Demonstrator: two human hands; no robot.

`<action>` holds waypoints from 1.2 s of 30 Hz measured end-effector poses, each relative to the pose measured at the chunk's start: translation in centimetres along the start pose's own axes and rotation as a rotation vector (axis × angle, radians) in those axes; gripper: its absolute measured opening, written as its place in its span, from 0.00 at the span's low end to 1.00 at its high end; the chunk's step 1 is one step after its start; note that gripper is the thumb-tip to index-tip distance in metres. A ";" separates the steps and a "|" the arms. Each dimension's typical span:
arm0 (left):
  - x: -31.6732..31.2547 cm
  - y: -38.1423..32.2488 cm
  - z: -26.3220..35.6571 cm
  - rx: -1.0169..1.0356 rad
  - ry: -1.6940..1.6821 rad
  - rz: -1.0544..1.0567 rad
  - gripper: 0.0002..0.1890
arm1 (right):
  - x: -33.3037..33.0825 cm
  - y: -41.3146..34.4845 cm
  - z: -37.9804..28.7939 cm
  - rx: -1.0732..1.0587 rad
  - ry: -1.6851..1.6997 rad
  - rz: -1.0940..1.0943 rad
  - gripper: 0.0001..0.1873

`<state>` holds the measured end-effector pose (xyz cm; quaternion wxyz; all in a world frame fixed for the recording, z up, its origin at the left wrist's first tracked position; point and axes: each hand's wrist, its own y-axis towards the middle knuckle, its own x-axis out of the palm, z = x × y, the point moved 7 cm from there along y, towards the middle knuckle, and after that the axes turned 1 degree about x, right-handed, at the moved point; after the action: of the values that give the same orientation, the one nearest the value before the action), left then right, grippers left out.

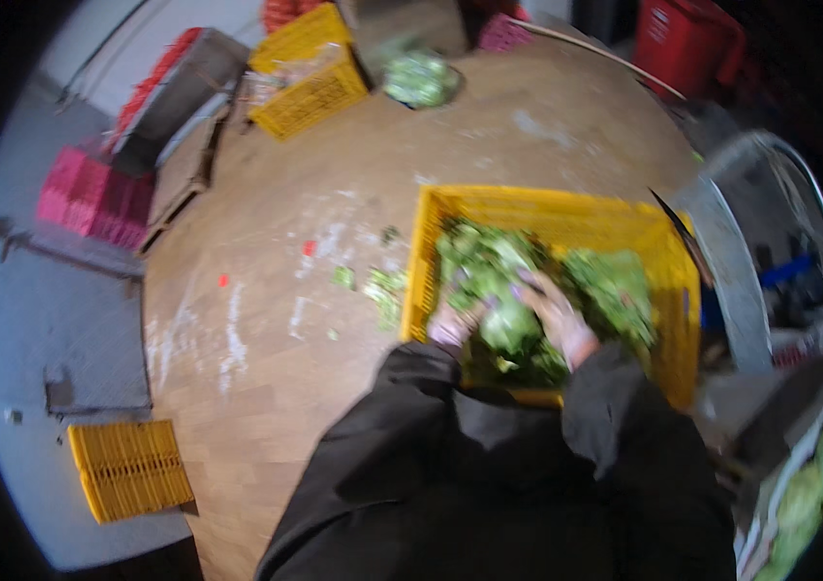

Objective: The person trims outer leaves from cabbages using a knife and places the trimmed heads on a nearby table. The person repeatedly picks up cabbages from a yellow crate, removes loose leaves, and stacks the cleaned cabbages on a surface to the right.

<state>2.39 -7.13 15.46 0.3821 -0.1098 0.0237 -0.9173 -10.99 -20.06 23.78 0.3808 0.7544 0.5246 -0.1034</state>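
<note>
A yellow plastic crate (564, 203) stands on the floor before me, with loose green leaves (604, 279) inside. Between my two hands is a round pale-green cabbage head (509, 327), with leafy greens around its far side. My left hand (455, 323), in a thin whitish glove, grips its left side. On the opposite side, my gloved right hand (560, 319) has its fingers curved over the head. Motion blur softens both hands, and the undersides of their grips are hidden.
A knife (684, 236) leans at the crate's right rim, beside a metal chair (731, 269). Leaf scraps (384, 290) lie left of the crate. Farther off are a bagged green bundle (420, 78), another yellow crate (309, 94) and a red bin (684, 43). More cabbages (800, 501) sit lower right.
</note>
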 end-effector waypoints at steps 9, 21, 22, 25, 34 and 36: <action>4.6 -1.5 10.6 -0.231 -0.678 -0.004 0.31 | -5.6 5.7 0.6 0.814 0.871 0.369 0.06; 7.0 -4.3 11.5 -0.086 -0.685 0.227 0.36 | -8.7 5.3 -11.0 0.217 -0.166 0.170 0.26; 7.2 -4.3 11.5 -0.091 -0.679 0.205 0.36 | -9.1 5.1 -11.7 0.107 -0.078 0.229 0.23; 7.7 -4.2 12.2 -0.028 -0.673 0.088 0.36 | -9.0 4.6 -9.5 0.206 0.766 0.416 0.16; 8.5 -3.3 11.9 -0.110 -0.971 -0.087 0.36 | -8.8 1.6 -4.6 0.722 1.074 0.490 0.16; 8.6 -3.0 11.8 -0.126 -0.959 -0.095 0.35 | -8.9 2.0 -5.1 0.696 1.021 0.430 0.19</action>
<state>-3.00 -10.57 28.91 0.3004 -0.5440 -0.1048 -0.7764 -14.29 -23.21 33.15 -0.1703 0.8758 0.4130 0.1826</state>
